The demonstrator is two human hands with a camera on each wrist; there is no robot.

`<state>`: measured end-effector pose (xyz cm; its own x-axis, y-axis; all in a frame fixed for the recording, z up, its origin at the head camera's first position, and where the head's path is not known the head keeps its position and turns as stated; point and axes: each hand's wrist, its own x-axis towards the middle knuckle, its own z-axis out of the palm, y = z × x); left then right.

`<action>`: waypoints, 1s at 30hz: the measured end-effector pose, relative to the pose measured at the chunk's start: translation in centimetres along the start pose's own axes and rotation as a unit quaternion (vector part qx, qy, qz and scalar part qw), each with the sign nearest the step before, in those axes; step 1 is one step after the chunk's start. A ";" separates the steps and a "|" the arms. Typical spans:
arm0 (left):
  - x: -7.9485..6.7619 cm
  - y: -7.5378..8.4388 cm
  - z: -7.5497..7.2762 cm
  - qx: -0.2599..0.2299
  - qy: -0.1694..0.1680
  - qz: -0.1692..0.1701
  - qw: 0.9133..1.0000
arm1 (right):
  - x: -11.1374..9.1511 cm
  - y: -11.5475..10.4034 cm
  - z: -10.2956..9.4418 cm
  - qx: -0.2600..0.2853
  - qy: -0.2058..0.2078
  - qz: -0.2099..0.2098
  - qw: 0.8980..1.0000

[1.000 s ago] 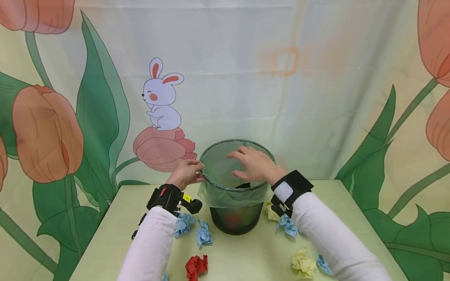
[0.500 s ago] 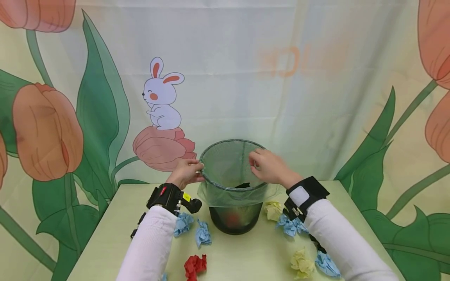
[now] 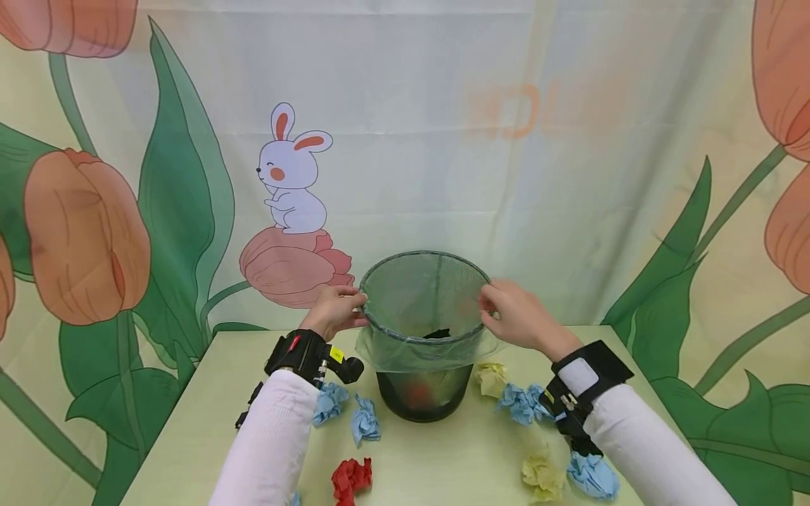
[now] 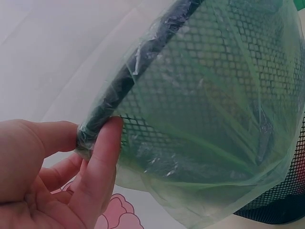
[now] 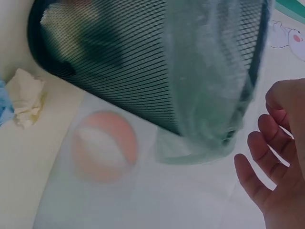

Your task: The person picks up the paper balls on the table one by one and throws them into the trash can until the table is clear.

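A black mesh wastebasket (image 3: 425, 411) stands upright on the table, lined with a thin green plastic bag (image 3: 411, 357) folded down over its rim. At the rim's left side my left hand (image 3: 335, 313) pinches rim and bag between thumb and fingers, plainly seen in the left wrist view, where the bag (image 4: 205, 157) hangs in loose folds. My right hand (image 3: 519, 316) is at the right side of the rim. In the right wrist view its fingers (image 5: 267, 152) are loosely bent, a little apart from the bag (image 5: 205, 109). A small black thing (image 3: 438, 334) shows inside the basket; something red shows through its lower mesh.
Crumpled paper balls lie around the basket: blue ones (image 3: 365, 420) and a red one (image 3: 351, 480) on the left, yellow (image 3: 542, 476) and blue ones (image 3: 593, 476) on the right. A printed cloth (image 3: 405, 140) hangs behind the table.
My right hand has moved right, from over the basket's mouth to the right side of its rim, with its fingers drawing in. My left hand has stayed on the rim.
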<state>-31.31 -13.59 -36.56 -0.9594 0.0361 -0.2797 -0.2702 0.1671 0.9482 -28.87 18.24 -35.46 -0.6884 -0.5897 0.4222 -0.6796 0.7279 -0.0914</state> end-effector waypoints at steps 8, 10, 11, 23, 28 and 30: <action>-0.6 0.3 0.0 -0.001 -0.003 0.003 1.000 | -2.9 1.0 1.4 -0.011 0.018 -0.008 1.000; -0.6 0.4 0.0 -0.004 -0.003 0.003 1.000 | -3.4 1.0 1.7 -0.016 0.022 -0.012 1.000; -0.5 0.4 0.0 -0.004 -0.002 0.001 1.000 | -3.7 1.1 1.9 -0.019 0.023 -0.014 0.999; 0.0 0.0 0.1 -0.005 0.003 -0.006 1.000 | -7.9 0.4 4.5 -0.025 0.017 -0.030 0.999; 0.0 -0.1 0.2 -0.006 0.003 -0.004 1.000 | -10.2 0.0 5.5 -0.012 -0.017 -0.004 1.000; 0.0 -0.1 0.2 -0.005 0.002 -0.003 1.000 | -11.2 -0.1 6.0 -0.002 -0.035 0.008 0.999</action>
<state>-31.27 -13.46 -36.65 -0.9578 0.0308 -0.2857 -0.2776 0.1582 0.9476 -22.65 22.67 -45.54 -0.7152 -0.6014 0.3560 -0.6675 0.7388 -0.0930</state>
